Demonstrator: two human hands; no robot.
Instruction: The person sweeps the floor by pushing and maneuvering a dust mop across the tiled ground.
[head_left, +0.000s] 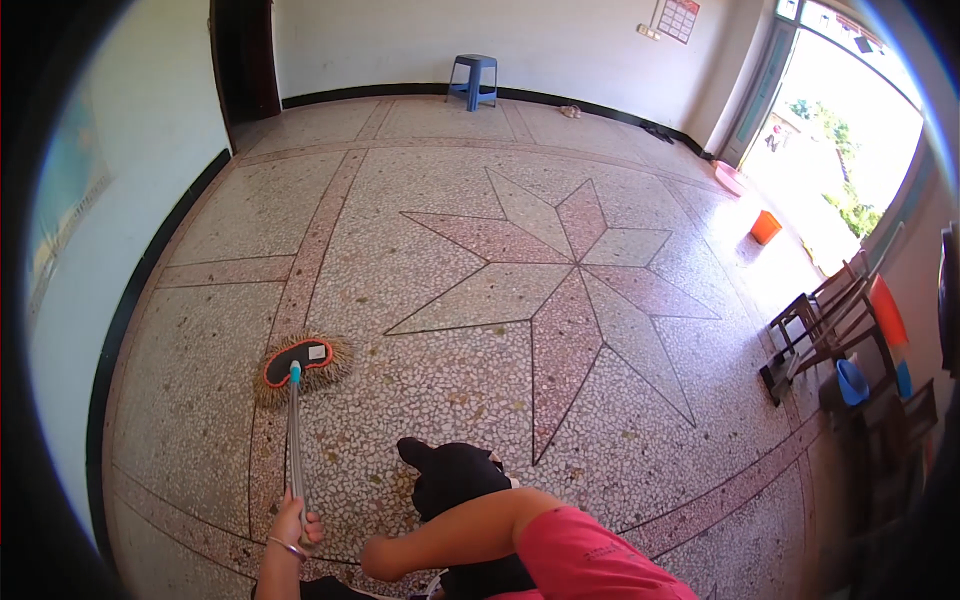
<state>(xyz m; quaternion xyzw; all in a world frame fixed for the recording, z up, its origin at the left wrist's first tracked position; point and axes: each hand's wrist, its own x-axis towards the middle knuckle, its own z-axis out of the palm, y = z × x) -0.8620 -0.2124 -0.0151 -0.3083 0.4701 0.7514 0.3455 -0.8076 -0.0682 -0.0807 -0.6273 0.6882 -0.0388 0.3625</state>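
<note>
A floor mop (306, 366) with a dark, orange-rimmed head and a beige fringe lies flat on the speckled terrazzo floor at the left. Its grey metal handle (295, 435) runs back towards me. My left hand (295, 521), with a bracelet at the wrist, grips this handle near the bottom of the view. To the right of it is my right hand (382, 557), apart from the visible handle and reached across my body from a pink sleeve. Its fingers are hard to make out. My dark-clad leg (457, 476) shows just ahead of the right forearm.
A blue plastic stool (474, 79) stands by the far wall, with shoes (570, 111) to its right. An orange bin (765, 226) and a pink basin (728, 178) are near the bright doorway. Wooden chairs (817, 322) and a blue container (852, 382) crowd the right side. The left wall has black skirting.
</note>
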